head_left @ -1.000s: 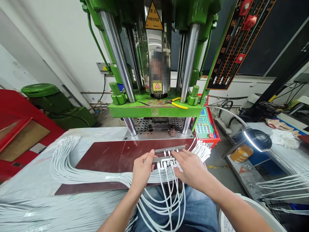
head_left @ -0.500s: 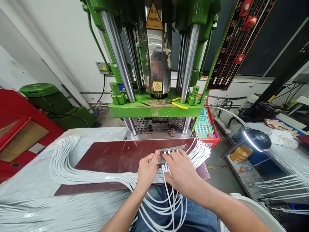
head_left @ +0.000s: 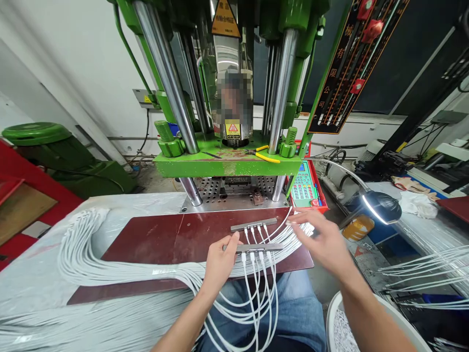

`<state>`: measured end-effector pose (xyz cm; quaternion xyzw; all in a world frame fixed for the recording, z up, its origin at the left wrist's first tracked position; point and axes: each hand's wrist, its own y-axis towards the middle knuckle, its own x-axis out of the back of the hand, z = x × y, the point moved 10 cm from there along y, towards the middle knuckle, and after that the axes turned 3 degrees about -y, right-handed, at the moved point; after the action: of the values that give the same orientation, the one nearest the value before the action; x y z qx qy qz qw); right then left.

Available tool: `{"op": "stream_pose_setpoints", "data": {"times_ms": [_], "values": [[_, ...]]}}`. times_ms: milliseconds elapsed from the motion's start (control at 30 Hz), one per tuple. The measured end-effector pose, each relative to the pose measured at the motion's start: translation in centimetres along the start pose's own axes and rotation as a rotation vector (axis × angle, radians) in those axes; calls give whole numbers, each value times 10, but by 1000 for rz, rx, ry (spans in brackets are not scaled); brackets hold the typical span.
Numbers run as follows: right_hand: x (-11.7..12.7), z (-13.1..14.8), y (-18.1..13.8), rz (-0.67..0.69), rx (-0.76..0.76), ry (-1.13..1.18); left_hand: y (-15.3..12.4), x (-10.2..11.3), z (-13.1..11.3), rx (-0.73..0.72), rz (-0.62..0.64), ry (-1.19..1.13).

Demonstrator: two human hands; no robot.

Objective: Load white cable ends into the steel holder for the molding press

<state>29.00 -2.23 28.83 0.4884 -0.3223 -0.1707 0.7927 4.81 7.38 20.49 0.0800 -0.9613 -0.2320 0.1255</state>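
Note:
Two grey metal bars lie on a dark red board (head_left: 157, 239). The near bar (head_left: 256, 248) has several white cables (head_left: 256, 288) plugged into it, looping down over my lap. The far bar (head_left: 253, 225) also carries several cable ends. My left hand (head_left: 219, 261) pinches the left end of the near bar. Off to the right, my right hand (head_left: 322, 239) hovers with fingers spread, its tips over a bundle of loose white cable ends (head_left: 302, 230) at the board's right edge.
A green press machine (head_left: 227, 161) with steel columns stands just behind the board. A large bundle of white cables (head_left: 91, 254) lies on the left. A lit gooseneck lamp (head_left: 379, 208) and a red keypad box (head_left: 306, 188) are to the right. A white bucket (head_left: 340, 322) sits low right.
My right hand has lifted off the near bar and swung right toward the loose cable ends. My left hand stays at the bar's left end. The camera has tilted slightly.

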Motion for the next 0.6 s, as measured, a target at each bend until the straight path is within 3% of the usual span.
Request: {"op": "stream_pose_setpoints", "data": {"times_ms": [67, 133, 167, 233, 267, 300, 333, 367, 467, 533, 600], "values": [[31, -26, -21, -11, 12, -161, 1, 3, 3, -4, -3, -7], [43, -73, -52, 127, -74, -354, 2, 5, 6, 16, 11, -38], [40, -105, -73, 269, -170, -464, 3, 4, 6, 25, 20, -56], [30, -174, -130, 694, -470, -715, 5, 1, 2, 21, 45, -73], [28, -195, -156, 847, -590, -748, 5, -2, -1, 7, 62, -72], [27, -203, -171, 916, -653, -751, 6, -7, -5, -8, 84, -70], [24, -199, -173, 901, -646, -705, 6, -13, -9, -29, 108, -64], [21, -186, -164, 802, -596, -641, 5, -20, -13, -45, 134, -53], [8, -117, -112, 482, -386, -351, 2, -45, -25, -75, 208, -4], [-14, -70, -79, 429, -221, -200, -1, -58, -32, -82, 247, 33], [-40, -40, -53, 449, -128, -133, -2, -65, -38, -83, 261, 47]]}}
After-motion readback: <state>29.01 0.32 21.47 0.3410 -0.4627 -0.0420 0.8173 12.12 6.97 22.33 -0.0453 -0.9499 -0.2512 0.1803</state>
